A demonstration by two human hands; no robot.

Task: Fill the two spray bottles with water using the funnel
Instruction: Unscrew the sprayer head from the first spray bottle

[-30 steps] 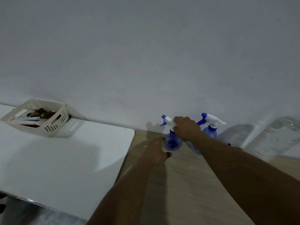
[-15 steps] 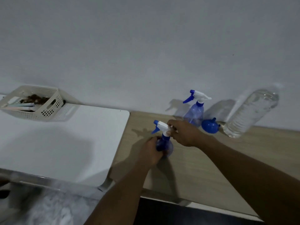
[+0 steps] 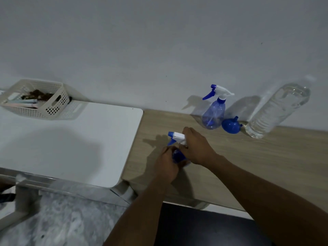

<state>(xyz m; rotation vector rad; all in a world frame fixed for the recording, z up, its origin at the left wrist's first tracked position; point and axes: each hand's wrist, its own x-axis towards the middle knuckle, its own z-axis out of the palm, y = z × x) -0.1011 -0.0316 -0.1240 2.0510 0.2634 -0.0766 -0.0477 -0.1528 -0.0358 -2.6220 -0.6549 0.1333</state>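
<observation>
Starting at the left of the working group, my left hand (image 3: 167, 163) is wrapped round the blue belly of the near spray bottle (image 3: 178, 155). The bottle stands on the wooden table (image 3: 257, 160), towards its near left corner. I judge it light and thin-walled, so a hard squeeze would dent it. A low grip on the widest part is the sensible way to steady it. Its white trigger head (image 3: 178, 135) points left. My right hand (image 3: 197, 148) is curled over the back of the head and down towards the collar, fingers closed on the plastic. The collar itself is hidden under them.

Further right, by the wall (image 3: 159, 50), the far spray bottle (image 3: 213, 112) stands upright with its head on. It is translucent and looks empty, so I'd expect it to tip at a nudge. Just beside it sits the funnel (image 3: 230, 126), apparently mouth down with the spout up. It looks small and stiff, best pinched by the spout. Next right is the water bottle (image 3: 278, 109), large, clear and nearly full. It is probably heavy and slick, so I'd take it round the middle with a whole hand.

At the left, the smooth white table (image 3: 71, 142) sits right against the wooden one. It carries a perforated basket (image 3: 58, 102) at its far left, with contents I can't make out. The wood is matte and level. A grey rug (image 3: 62, 219) lies below at the near left.
</observation>
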